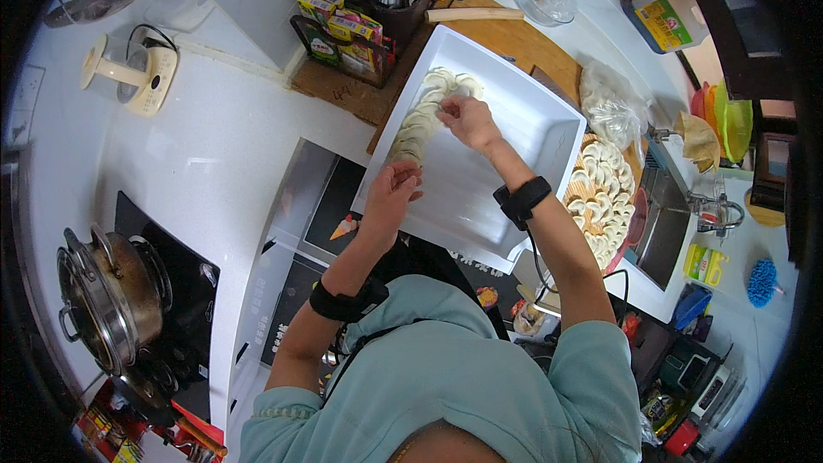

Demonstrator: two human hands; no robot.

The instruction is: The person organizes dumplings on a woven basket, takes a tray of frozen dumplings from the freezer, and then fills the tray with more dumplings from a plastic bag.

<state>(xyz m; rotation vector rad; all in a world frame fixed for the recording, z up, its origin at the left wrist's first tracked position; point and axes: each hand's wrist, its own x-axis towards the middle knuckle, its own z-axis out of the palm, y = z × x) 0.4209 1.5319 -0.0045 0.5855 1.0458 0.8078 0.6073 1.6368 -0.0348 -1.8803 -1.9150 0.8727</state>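
Observation:
A white plastic drawer-like bin lies tilted before me, partly over the counter edge. Along its left side runs an overlapping row of pale dumplings, with a few more at the far end. My left hand is at the near end of that row, fingers a little apart and nothing visible in them. Over the bin, beside the row's upper part, is my right hand. Its fingertips are bunched together, and whether they pinch something is hidden. To the right, a round woven tray bears many crescent-shaped dumplings.
A wooden board with a rolling pin and a glass bowl sit behind the bin. A clear plastic bag and the sink are at right. A lidded steel pot stands on the black cooktop at left.

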